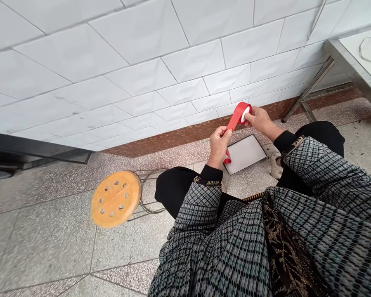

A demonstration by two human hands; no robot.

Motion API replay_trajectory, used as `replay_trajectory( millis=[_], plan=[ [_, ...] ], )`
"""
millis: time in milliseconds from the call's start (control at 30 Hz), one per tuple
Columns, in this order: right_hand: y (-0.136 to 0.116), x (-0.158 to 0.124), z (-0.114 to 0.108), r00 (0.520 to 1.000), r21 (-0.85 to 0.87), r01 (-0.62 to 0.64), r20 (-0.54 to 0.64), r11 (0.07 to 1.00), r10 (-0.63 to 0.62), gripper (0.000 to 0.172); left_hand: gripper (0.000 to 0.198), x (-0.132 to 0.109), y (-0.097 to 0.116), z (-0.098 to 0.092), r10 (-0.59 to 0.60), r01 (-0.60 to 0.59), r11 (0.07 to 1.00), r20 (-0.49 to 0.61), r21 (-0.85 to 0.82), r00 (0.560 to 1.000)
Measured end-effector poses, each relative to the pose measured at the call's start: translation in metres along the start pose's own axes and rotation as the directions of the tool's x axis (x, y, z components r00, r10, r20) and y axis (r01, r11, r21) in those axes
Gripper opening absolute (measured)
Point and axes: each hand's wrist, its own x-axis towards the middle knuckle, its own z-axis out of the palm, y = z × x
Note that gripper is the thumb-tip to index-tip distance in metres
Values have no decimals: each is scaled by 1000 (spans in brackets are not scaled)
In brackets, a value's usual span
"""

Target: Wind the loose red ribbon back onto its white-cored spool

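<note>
A roll of red ribbon (237, 113) with a white core is held up in front of my knees. My right hand (261, 120) grips the roll, with fingers at its core. My left hand (219, 144) pinches the ribbon a short way below, and the stretch between both hands is fairly taut. From under the left hand a loose curled ribbon end (227, 159) hangs down. Below the hands, on the floor between my feet, lies a flat white rectangular panel or shallow tray (249, 153) with a thin dark edge; which it is, I cannot tell.
To the left stands a round orange stool (115, 199) with holes in its seat and thin metal legs. A white tiled wall (173, 82) rises in front. A metal-framed table (349, 57) is at the right, and a dark object (33, 152) at the far left.
</note>
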Motion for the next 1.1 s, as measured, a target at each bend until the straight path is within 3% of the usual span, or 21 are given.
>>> replay_trajectory(
  millis=[200, 367, 467, 767, 967, 1100],
  plan=[
    [-9, -14, 6, 973, 340, -208, 172, 917, 157, 20, 44, -5, 7, 6, -87, 93, 987, 54, -134, 995],
    [-13, -26, 10, 873, 442, -469, 361, 765, 327, 28, 49, -6, 4, 10, -90, 96, 988, 58, -118, 994],
    [-15, -31, 13, 827, 453, -549, 414, 703, 379, 31, 51, -6, 1, 12, -108, 115, 985, 59, -126, 992],
    [-14, -35, 13, 787, 435, -594, 491, 677, 375, 32, 49, -8, -2, 13, -135, 141, 984, 64, -109, 989],
    [-12, -29, 15, 844, 492, -535, 359, 687, 399, 34, 55, -14, -10, 17, -5, 3, 995, -15, -102, 1000],
    [-17, -33, 15, 829, 478, -555, 387, 681, 404, 35, 61, -15, -14, 20, -13, 9, 986, -23, -169, 1000]
  ],
)
